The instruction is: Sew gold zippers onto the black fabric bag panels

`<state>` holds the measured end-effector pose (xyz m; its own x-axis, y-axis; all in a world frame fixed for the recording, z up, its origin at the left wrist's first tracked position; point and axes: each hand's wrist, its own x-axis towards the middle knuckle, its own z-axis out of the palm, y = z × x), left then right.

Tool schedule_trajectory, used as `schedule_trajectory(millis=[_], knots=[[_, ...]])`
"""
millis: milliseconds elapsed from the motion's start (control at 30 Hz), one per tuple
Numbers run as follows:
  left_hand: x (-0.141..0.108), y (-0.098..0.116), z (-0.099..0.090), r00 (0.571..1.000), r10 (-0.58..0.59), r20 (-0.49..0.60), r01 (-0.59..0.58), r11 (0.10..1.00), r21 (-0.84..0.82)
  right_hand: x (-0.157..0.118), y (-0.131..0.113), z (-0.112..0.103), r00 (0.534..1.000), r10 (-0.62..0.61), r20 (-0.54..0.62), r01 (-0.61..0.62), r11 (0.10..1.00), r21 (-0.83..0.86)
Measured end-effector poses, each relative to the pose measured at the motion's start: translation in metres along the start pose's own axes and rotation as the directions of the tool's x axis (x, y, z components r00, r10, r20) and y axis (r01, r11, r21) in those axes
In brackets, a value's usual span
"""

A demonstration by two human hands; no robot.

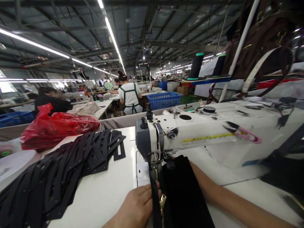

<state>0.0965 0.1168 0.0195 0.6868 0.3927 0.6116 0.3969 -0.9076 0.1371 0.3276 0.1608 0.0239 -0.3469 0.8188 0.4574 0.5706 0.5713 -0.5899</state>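
Note:
My left hand [140, 204] grips the edge of a black zippered fabric piece [187, 196] just in front of the needle area, its fingers closed around a narrow black strip. A gold zipper pull [162, 201] hangs beside those fingertips, and gold zipper teeth run up toward the presser foot [156, 163]. The fabric stands partly upright under the head of a white sewing machine [201, 134]. My right forearm [220, 196] reaches in from the right. Behind the fabric my right hand is hidden, so its fingers do not show.
Left of the machine lies a long pile of black slotted strips [78, 158]. A red plastic bag [59, 126] sits behind it. Pink-handled snips [249, 134] rest on the machine arm. Black thread cones [196, 67] stand above. Beyond, a person [130, 95] sits near a blue basket [163, 100].

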Motion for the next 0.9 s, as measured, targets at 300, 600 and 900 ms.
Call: schedule_trajectory(millis=[300, 600, 900], knots=[[0.015, -0.003, -0.011, 0.953, -0.267, 0.143, 0.257, 0.963, 0.085, 0.017, 0.032, -0.020, 0.910, 0.381, 0.162, -0.414, 0.844, 0.340], [0.015, -0.004, 0.004, 0.931, -0.327, 0.162, 0.285, 0.928, 0.239, 0.016, 0.038, -0.012, 0.883, 0.344, 0.321, -0.461, 0.765, 0.450], [0.016, 0.005, 0.001, 0.929, -0.329, 0.171, 0.282, 0.927, 0.249, 0.014, 0.040, -0.011, 0.907, 0.350, 0.236, -0.419, 0.816, 0.399]])
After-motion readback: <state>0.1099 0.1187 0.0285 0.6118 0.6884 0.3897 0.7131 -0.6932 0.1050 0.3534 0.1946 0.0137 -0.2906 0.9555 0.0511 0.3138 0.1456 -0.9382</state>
